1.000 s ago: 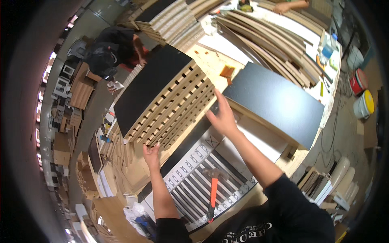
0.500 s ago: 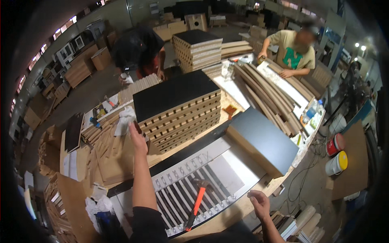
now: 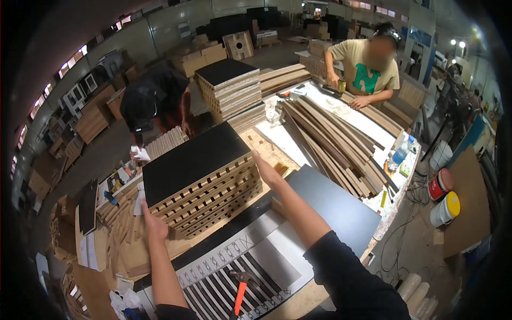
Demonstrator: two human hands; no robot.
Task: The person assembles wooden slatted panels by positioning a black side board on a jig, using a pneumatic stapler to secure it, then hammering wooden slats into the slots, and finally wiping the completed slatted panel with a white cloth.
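Observation:
A stack of slotted boards with a black top panel stands in front of me, rows of notches along its near edges. My left hand lies with outstretched fingers against the stack's left end. At the right end, my right hand rests flat against the side, its fingertips partly hidden. No lift of any board shows. Nearer to me, a claw hammer with an orange handle lies on a white panel with black slats. A smooth grey-blue panel sits right of the stack, below my right forearm.
Long brown strips lie in a pile on the right of the table, near a water bottle. Another board stack stands behind. One co-worker stands far right, another bends at far left. Buckets stand right.
My right hand has moved from the near edge up to the stack's right end. My left hand stays by its left end. The view has shifted, so the scene sits differently.

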